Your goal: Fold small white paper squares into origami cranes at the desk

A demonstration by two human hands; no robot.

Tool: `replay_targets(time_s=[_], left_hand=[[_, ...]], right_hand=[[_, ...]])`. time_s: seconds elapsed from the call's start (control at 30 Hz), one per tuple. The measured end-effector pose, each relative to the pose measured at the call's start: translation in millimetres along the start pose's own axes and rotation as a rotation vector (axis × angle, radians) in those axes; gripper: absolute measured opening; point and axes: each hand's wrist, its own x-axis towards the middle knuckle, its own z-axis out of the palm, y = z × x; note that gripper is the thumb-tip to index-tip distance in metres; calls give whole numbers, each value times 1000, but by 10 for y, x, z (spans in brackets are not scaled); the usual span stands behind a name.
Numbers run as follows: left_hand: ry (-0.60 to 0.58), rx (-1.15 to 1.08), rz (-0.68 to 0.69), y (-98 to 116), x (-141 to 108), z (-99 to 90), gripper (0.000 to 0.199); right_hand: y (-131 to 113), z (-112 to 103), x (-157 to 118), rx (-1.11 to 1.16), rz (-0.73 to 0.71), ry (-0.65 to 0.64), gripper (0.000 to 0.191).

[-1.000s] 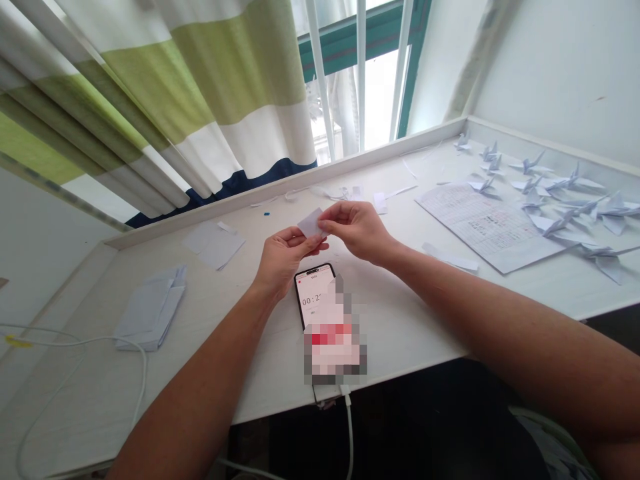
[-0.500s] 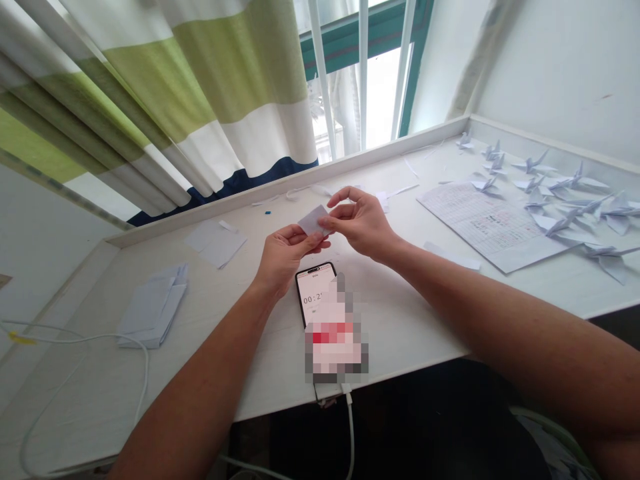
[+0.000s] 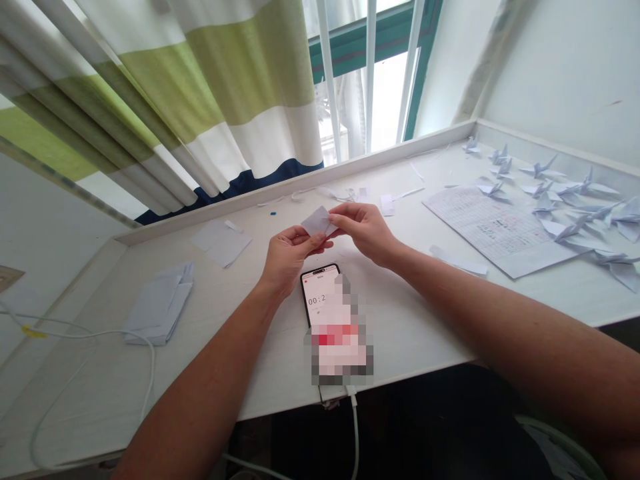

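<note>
A small folded square of white paper [image 3: 316, 220] is held up over the table between my two hands. My left hand [image 3: 287, 259] pinches its lower left side, thumb in front and fingers behind. At its right corner, the thumb and fingers of my right hand [image 3: 364, 230] are closed on the paper. Below my hands lies a phone [image 3: 317, 297] with a timer on its screen; its lower part is blurred out. Several folded paper cranes [image 3: 567, 227] stand at the far right, some of them on a written grid sheet [image 3: 480, 230].
A stack of folded paper [image 3: 159, 303] lies at the left, with loose square sheets [image 3: 221, 243] behind it. Paper strips [image 3: 345, 195] are scattered along the back ledge. White cables [image 3: 150, 373] run across the left side, and a charging cable [image 3: 355, 427] hangs from the front edge.
My right fingers have come down from above and closed at the paper's right corner. My left hand keeps its pinch. The whole view has shifted slightly.
</note>
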Motion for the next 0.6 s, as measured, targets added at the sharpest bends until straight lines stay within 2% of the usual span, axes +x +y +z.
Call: replay_targets(time_s=[0.3,0.43,0.6], left_hand=[[30,-24,39,-37,3,4,44],[39,-39,67,-45,15,3,43],[23,-36,89,-53,1,18,43]], right_hand=[[5,12,-52,-145,6,-54,42],[-12,42,-78,-152,-51,-73,42],[-20,40,-67,-210,-125,-35,48]])
